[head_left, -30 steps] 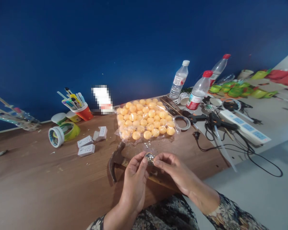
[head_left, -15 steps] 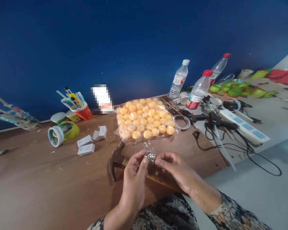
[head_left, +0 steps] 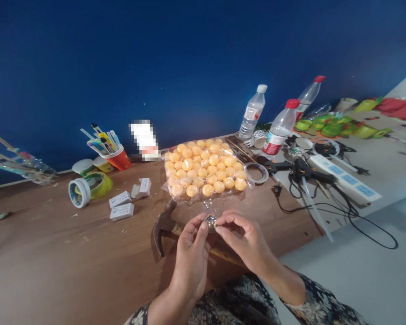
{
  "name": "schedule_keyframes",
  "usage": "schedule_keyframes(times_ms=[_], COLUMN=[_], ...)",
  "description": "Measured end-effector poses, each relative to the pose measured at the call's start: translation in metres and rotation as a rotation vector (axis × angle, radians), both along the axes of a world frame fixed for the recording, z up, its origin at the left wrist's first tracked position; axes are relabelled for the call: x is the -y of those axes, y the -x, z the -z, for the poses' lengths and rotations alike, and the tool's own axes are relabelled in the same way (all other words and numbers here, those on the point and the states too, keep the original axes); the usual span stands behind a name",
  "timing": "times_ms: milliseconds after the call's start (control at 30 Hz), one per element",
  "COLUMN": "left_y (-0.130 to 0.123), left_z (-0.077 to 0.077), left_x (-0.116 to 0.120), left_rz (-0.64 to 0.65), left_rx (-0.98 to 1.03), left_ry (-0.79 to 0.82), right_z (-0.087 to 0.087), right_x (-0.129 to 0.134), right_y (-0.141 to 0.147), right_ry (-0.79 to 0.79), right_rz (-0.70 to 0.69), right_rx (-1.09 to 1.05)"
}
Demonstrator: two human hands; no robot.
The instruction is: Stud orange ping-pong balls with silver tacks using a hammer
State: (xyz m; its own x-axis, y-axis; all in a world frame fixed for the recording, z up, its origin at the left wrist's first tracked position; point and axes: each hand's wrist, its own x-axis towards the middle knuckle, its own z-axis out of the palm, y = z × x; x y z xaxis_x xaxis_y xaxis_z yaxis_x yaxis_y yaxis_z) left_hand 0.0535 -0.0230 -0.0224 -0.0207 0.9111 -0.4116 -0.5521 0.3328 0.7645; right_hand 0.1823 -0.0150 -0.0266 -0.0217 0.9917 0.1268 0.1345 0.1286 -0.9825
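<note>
1. Head view, shiny piece (head_left: 211, 221): one, small, rounded, raised over the table (head_left: 47, 253) near its near edge; finer detail too small for me to read.
2. Left hand (head_left: 191, 248): thumb and fingers closed on the piece's left side, probably to steady it while leaving the upper face exposed.
3. Right hand (head_left: 242, 232): thumb and forefinger narrowed onto its right side; I judge this a fine pinch, suited to so small an object.
4. Hammer (head_left: 163, 228): one, lying flat, handle running beneath the hands toward the near edge, within easy reach.
5. Bagged yellow-orange balls (head_left: 203, 171): one clear pack toward the far edge; the bag presumably stops them rolling.
6. Shiny bits (head_left: 208, 204): several, between bag and hands.
7. White boxes (head_left: 122, 211): small group, left of the bag.
8. Red cup (head_left: 119, 159): by the far edge, pens inside, apparently to keep them gathered.
9. Power strip (head_left: 345, 179): beyond the brown table's right edge, among black cords.
</note>
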Motion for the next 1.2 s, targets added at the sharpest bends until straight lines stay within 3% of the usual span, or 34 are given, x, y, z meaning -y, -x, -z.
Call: schedule_keyframes(times_ms=[133,267,400,600,833,1200], left_y=[0.001,0.000,-0.004,-0.005,-0.003,-0.002], left_z=[0.000,-0.003,-0.002,0.002,-0.002,0.003], left_x=[0.000,-0.001,-0.003,-0.002,-0.003,-0.007], left_rz=[0.003,0.006,-0.025,0.017,0.057,0.080], left_rx=[0.060,0.143,0.155,0.075,-0.004,-0.078], left_ry=[0.008,0.009,-0.003,-0.046,-0.051,-0.118], right_z=[-0.002,-0.005,-0.003,0.002,0.008,0.015], right_x=[0.001,0.005,0.010,0.014,0.015,0.015], right_y=[-0.003,-0.003,0.006,0.018,0.015,0.015], right_ry=[-0.075,0.111,0.208,0.259,0.263,0.264], right_rz=[-0.013,0.019,0.125,0.102,0.133,0.164], right_rx=[0.070,0.001,-0.223,-0.504,-0.517,-0.523])
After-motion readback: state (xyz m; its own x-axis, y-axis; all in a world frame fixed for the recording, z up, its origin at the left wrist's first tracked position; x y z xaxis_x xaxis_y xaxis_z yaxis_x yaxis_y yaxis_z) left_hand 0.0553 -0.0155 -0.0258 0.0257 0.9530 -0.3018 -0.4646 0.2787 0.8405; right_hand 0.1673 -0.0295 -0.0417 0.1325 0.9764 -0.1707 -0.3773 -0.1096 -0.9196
